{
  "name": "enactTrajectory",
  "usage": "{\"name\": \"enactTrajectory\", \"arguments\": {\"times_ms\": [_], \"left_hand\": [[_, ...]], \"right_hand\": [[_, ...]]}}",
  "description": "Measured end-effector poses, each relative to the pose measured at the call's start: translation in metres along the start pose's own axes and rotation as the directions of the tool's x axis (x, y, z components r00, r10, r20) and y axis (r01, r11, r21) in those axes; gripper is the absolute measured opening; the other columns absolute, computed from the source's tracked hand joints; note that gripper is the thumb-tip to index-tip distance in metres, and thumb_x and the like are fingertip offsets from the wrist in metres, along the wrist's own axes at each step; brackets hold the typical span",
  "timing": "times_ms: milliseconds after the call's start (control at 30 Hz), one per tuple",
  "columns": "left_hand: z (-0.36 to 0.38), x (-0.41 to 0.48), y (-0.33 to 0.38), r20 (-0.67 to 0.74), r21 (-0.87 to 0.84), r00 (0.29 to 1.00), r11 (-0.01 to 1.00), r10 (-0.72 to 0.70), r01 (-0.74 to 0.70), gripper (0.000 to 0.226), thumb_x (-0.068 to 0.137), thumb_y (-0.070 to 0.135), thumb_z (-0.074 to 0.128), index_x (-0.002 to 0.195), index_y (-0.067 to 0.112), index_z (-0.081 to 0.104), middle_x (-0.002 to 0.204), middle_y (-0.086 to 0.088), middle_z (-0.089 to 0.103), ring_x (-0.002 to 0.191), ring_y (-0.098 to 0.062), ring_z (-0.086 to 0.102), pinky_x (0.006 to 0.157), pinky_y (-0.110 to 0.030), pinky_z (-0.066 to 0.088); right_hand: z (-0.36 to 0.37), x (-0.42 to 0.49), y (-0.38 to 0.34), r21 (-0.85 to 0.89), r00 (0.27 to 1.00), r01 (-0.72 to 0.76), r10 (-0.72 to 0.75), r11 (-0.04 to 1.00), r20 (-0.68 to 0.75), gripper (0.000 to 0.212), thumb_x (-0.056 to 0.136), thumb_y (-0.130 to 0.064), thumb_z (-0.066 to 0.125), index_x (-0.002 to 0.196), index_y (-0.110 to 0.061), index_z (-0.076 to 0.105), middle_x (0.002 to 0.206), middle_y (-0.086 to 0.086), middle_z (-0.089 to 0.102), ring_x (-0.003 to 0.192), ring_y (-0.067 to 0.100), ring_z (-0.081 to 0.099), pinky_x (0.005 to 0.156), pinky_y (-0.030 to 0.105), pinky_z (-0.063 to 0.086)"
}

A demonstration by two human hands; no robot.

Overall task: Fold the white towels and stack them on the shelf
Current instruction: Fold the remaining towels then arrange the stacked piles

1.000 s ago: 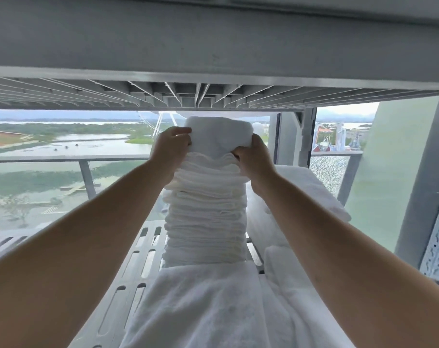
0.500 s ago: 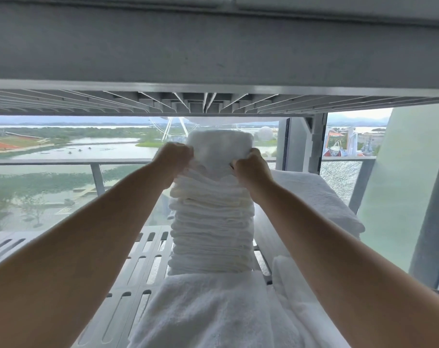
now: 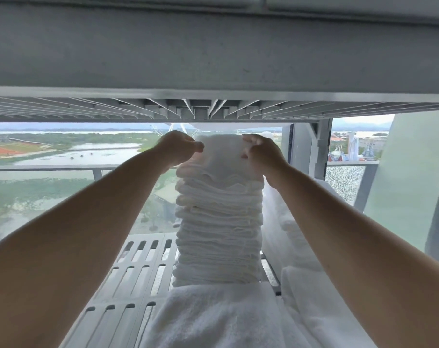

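Note:
A tall stack of folded white towels (image 3: 219,229) stands on the slotted grey shelf (image 3: 135,275). On its top lies a folded white towel (image 3: 222,154), close under the shelf above. My left hand (image 3: 178,146) pinches that towel's left edge, and my right hand (image 3: 262,153) pinches its right edge. Both arms reach forward on either side of the stack.
The upper shelf (image 3: 213,59) hangs low over the stack. A thick white towel (image 3: 213,317) lies in front of the stack, and more white towels (image 3: 303,247) are piled to its right. Behind the shelf are a glass window and a railing (image 3: 50,168).
Both hands stay on the top towel and have shifted from its lower sides up to its upper edges. The view has shifted slightly.

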State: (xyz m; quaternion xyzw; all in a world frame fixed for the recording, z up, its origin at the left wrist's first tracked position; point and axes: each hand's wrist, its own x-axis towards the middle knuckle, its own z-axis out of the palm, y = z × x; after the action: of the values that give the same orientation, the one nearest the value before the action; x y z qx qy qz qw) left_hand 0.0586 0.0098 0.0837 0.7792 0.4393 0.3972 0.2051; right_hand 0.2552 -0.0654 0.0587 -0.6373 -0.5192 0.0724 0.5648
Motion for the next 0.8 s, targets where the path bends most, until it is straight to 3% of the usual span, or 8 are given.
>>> {"name": "enactTrajectory", "arguments": {"times_ms": [67,133,233,267,400,533,633,800], "left_hand": [[0.006,0.008,0.005,0.052,-0.057,0.997,0.997,0.050,-0.047,0.030,0.093,0.029,0.069,0.118,0.014,0.073,0.099,-0.004,0.072,0.071,-0.013,0.059,0.059,-0.022,0.042],[0.014,0.015,0.004,0.057,-0.039,0.994,0.996,0.088,-0.086,0.037,0.094,0.029,0.068,0.129,0.019,0.067,0.122,0.000,0.064,0.091,-0.018,0.062,0.072,-0.025,0.046],[0.031,0.028,-0.006,0.133,-0.007,0.988,0.996,0.085,-0.085,0.046,0.095,0.028,0.066,0.140,0.022,0.058,0.140,-0.004,0.056,0.119,-0.026,0.058,0.099,-0.029,0.043],[0.036,0.031,-0.010,0.178,0.004,0.983,0.998,0.056,-0.057,0.048,0.096,0.028,0.065,0.143,0.022,0.056,0.143,-0.006,0.055,0.120,-0.025,0.057,0.099,-0.027,0.042],[0.043,0.037,-0.020,0.292,-0.162,0.956,0.983,-0.037,0.088,0.052,0.097,0.021,0.062,0.148,0.019,0.049,0.115,-0.001,0.066,0.078,-0.006,0.064,0.067,-0.016,0.048],[0.043,0.038,-0.021,0.348,-0.209,0.934,0.964,-0.082,0.163,0.051,0.099,0.013,0.059,0.148,0.019,0.048,0.128,-0.008,0.063,0.080,-0.011,0.066,0.060,-0.019,0.051],[0.042,0.031,-0.016,0.349,-0.263,0.934,0.949,-0.076,0.176,0.044,0.100,0.007,0.054,0.143,0.015,0.053,0.105,-0.004,0.067,0.060,-0.008,0.069,0.048,-0.017,0.051],[0.033,0.016,-0.009,0.344,-0.408,0.916,0.846,-0.206,0.343,0.032,0.098,0.027,0.063,0.125,0.011,0.064,0.095,-0.012,0.076,0.071,-0.027,0.073,0.061,-0.034,0.059]], "right_hand": [[0.001,0.006,-0.002,0.047,1.000,-0.010,0.009,0.999,0.024,0.040,0.090,-0.012,0.057,0.129,-0.016,0.063,0.130,0.009,0.064,0.102,0.022,0.066,0.064,0.024,0.049],[0.004,0.012,0.000,-0.084,0.998,-0.003,0.008,0.996,0.056,0.048,0.090,-0.019,0.062,0.137,-0.012,0.058,0.150,0.008,0.047,0.128,0.028,0.053,0.095,0.036,0.051],[0.011,0.013,0.007,-0.224,0.992,-0.011,0.038,0.974,0.118,0.066,0.090,-0.024,0.066,0.151,-0.014,0.041,0.165,0.004,0.016,0.148,0.025,0.026,0.118,0.041,0.028],[0.014,0.015,0.010,-0.233,0.990,-0.013,0.046,0.972,0.136,0.067,0.092,-0.025,0.065,0.152,-0.014,0.038,0.166,0.003,0.013,0.150,0.023,0.019,0.121,0.038,0.022],[0.025,0.020,0.021,-0.278,0.983,-0.021,0.071,0.960,0.170,0.067,0.097,-0.026,0.059,0.156,-0.015,0.030,0.166,0.005,0.014,0.152,0.020,0.010,0.121,0.035,0.009],[0.029,0.024,0.029,-0.322,0.983,-0.030,0.087,0.946,0.164,0.065,0.098,-0.027,0.058,0.156,-0.016,0.030,0.166,0.008,0.014,0.153,0.021,0.010,0.121,0.034,0.009],[0.028,0.021,0.032,-0.230,0.992,-0.027,0.055,0.973,0.116,0.060,0.095,-0.028,0.061,0.151,-0.019,0.041,0.161,0.008,0.030,0.147,0.026,0.028,0.120,0.038,0.022],[0.012,0.004,0.031,-0.130,0.994,-0.010,-0.004,0.991,-0.107,0.035,0.093,-0.041,0.057,0.123,-0.025,0.065,0.124,0.000,0.067,0.113,0.022,0.060,0.083,0.027,0.040]]}}
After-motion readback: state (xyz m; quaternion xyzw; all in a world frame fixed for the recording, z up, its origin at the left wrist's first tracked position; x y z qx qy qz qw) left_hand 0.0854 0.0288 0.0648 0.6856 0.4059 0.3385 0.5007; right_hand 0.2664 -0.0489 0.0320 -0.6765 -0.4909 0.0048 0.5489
